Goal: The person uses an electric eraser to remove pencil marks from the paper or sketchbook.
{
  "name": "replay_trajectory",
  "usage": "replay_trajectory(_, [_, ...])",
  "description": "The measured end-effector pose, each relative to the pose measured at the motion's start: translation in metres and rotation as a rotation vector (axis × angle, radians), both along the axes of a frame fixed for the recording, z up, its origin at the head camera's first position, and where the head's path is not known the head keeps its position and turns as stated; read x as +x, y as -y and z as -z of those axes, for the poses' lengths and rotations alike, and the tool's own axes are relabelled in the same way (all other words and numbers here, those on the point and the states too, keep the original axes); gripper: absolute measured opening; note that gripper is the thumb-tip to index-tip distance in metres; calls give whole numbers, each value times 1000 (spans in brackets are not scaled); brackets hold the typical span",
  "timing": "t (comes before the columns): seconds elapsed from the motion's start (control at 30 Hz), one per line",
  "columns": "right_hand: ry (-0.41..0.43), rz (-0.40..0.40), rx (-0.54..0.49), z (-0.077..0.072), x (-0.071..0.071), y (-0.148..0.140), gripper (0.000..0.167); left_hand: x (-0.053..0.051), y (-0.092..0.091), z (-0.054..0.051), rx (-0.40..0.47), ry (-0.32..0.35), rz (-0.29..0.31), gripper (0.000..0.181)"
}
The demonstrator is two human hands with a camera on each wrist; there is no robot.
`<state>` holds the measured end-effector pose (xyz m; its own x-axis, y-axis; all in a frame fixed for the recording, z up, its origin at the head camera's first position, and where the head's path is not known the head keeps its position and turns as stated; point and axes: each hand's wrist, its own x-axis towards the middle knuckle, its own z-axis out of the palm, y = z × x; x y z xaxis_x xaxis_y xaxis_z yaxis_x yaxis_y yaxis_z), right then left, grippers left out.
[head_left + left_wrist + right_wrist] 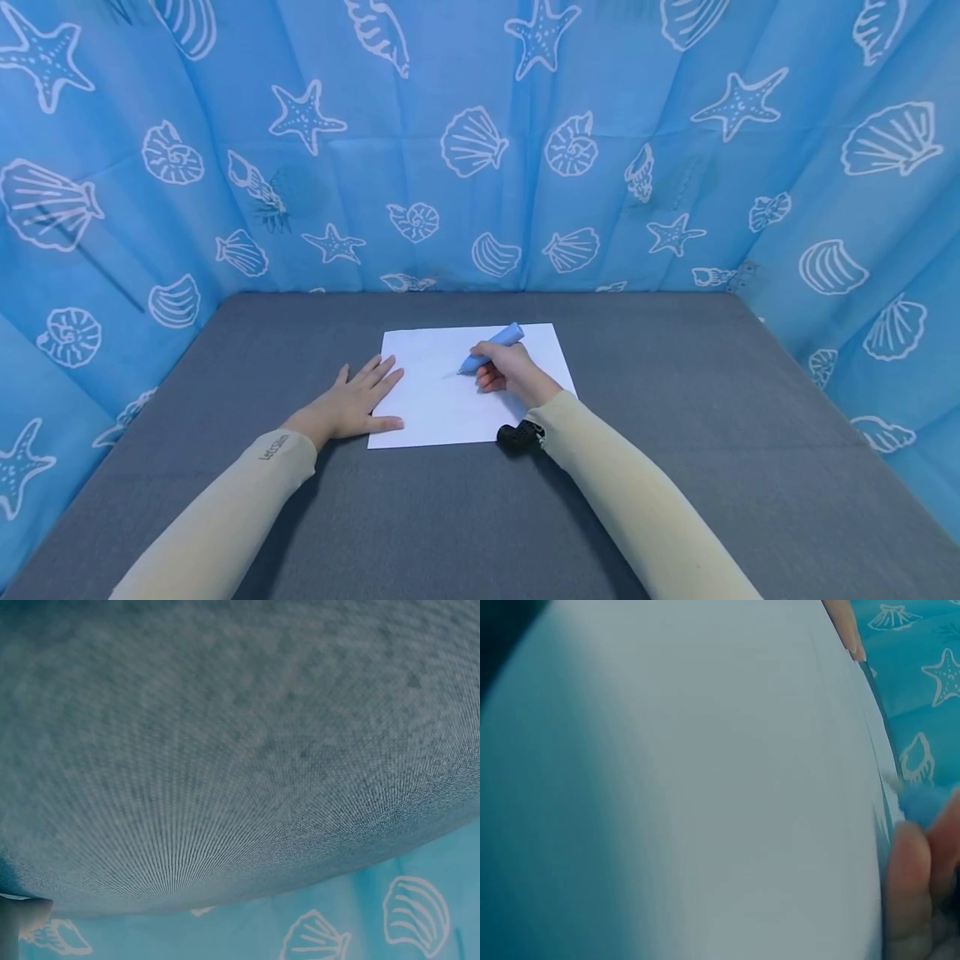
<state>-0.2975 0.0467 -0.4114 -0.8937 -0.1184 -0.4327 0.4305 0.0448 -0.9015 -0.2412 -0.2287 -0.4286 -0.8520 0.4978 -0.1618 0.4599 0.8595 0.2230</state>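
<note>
A white sheet of paper (442, 417) lies on the grey table. My left hand (352, 406) rests flat on its left edge, fingers spread and thumb on the lower left part. In my right hand (516, 372) I hold a thick blue pen (504, 337), tilted, its tip pointing down-left at the middle of the sheet. A faint mark shows beside the tip. The right wrist view has the blurred pen (922, 804) at its right edge, with curled fingers (910, 877) near it. Only a bit of a finger (30, 919) enters the left wrist view.
Grey cloth (660, 400) covers the table around the sheet. A blue curtain (525, 200) with white shells and starfish stands behind and at both sides. A small black object (516, 437) sits under my right wrist, over the paper's lower edge.
</note>
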Motion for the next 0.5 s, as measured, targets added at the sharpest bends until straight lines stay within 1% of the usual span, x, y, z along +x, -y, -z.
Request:
replay_trajectory(0.13, [-5,23,-6,0,0,0,21,-1,0,2,-14,1,-3,96])
replay_trajectory(0.23, [-3,-10,13,0,1,1,20,-1,1,2,-22,-1,-5,95])
replay_trajectory(0.3, [0,-16,15,0,1,1,20,-1,1,2,-28,1,-10,95])
replay_trajectory(0.43, [-6,32,-1,0,1,1,21,-1,1,2,-26,-3,-10,95])
replay_trajectory(0.5, [-14,25,2,0,1,1,21,0,1,2,-20,-9,-6,95])
